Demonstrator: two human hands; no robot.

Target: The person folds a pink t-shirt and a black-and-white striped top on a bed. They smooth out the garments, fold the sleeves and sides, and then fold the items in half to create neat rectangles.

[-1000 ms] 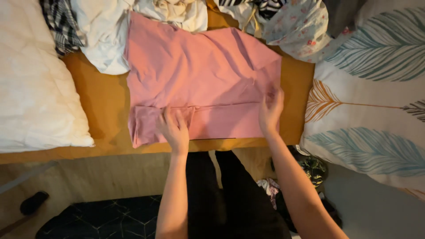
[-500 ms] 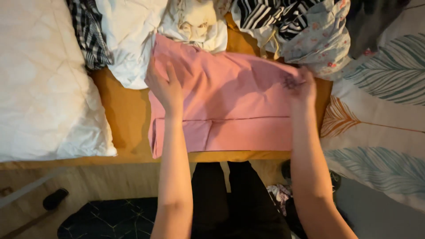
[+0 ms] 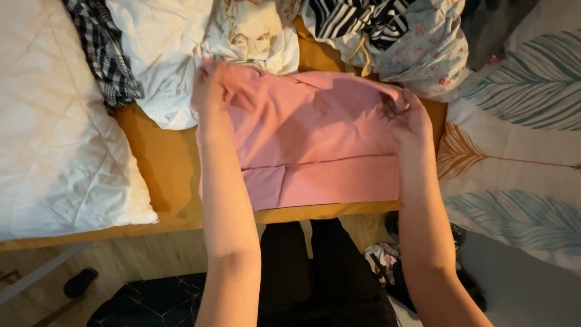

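The pink garment (image 3: 315, 139) lies flat on the orange sheet (image 3: 157, 175) at the near edge of the bed, its bottom strip already turned up into a fold. The left hand (image 3: 209, 85) is closed on the far left corner of it, and the right hand (image 3: 408, 118) pinches the far right corner, the fingers curled into the cloth; both lift that far edge a little.

From where I stand, the risk is an uneven fold. The two corners are not level: the left one sits higher and farther up the bed than the right, so if they come toward the near edge at different speeds the cloth will likely skew and crease. The turned-up strip at the bottom is held by nothing and could open when the top is pulled over it. The far edge also touches the heap of laundry, so a loose piece may drag along.

Counting: one pink garment, two hands. Behind it, a pile of about five pieces, namely a checked shirt (image 3: 103, 48), a white garment (image 3: 160, 54), a cream one (image 3: 254, 33), a striped one (image 3: 357, 18) and a floral one (image 3: 423, 48). One white quilt (image 3: 54, 139) to the left, one leaf-patterned cover (image 3: 520, 133) to the right, and a small crumpled cloth (image 3: 384, 257) on the floor.
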